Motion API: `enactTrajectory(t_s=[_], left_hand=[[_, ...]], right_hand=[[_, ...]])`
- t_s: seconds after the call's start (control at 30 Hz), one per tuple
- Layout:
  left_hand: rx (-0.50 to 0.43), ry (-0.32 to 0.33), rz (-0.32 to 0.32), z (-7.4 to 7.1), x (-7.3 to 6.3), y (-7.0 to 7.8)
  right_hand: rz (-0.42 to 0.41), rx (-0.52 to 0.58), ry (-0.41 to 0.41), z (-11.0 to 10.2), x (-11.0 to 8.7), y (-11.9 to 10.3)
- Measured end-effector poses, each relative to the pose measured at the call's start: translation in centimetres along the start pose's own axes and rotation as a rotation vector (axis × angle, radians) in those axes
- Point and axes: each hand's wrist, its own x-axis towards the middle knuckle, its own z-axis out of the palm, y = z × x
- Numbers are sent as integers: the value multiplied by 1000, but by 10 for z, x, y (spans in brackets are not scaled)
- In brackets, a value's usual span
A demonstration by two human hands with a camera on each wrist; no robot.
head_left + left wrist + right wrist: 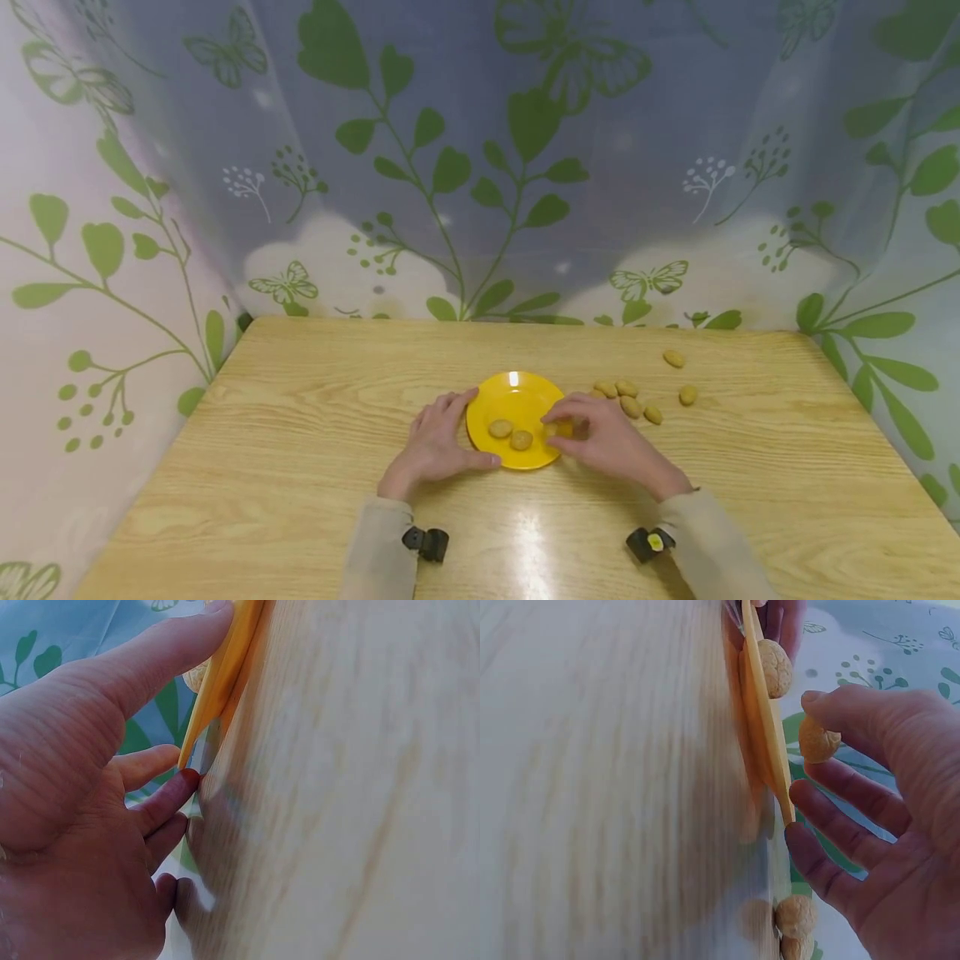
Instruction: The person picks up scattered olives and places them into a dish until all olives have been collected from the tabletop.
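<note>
A yellow plate (517, 458) lies on the table in front of me, with two tan, wrinkled walnuts (500, 428) on it. My left hand (441, 446) holds the plate's left side by the rim, thumb at the near edge and fingers spread along the far left. In the left wrist view the thumb lies against the plate (225, 667) and fingertips meet its edge. My right hand (603, 435) is over the plate's right side. Between its thumb and fingers it pinches another walnut (819, 740), clear of the plate in the right wrist view; its other fingers are spread near the rim.
Several more walnuts (630, 407) lie on the wooden table (300, 400) beyond and right of my right hand, some close together. One walnut (673, 358) sits further back. A leaf-and-butterfly patterned curtain (465, 167) hangs behind the table and along both sides.
</note>
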Motion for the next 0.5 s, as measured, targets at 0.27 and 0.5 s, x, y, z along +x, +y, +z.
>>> enactTrajectory(t_s=[0.27,0.5], left_hand=[[-4,-3,4,0,1,-1],[-2,-1,5,1,1,-1]], right_hand=[[-11,2,-45,4,5,-2],[-10,-14,-65,9,7,1]])
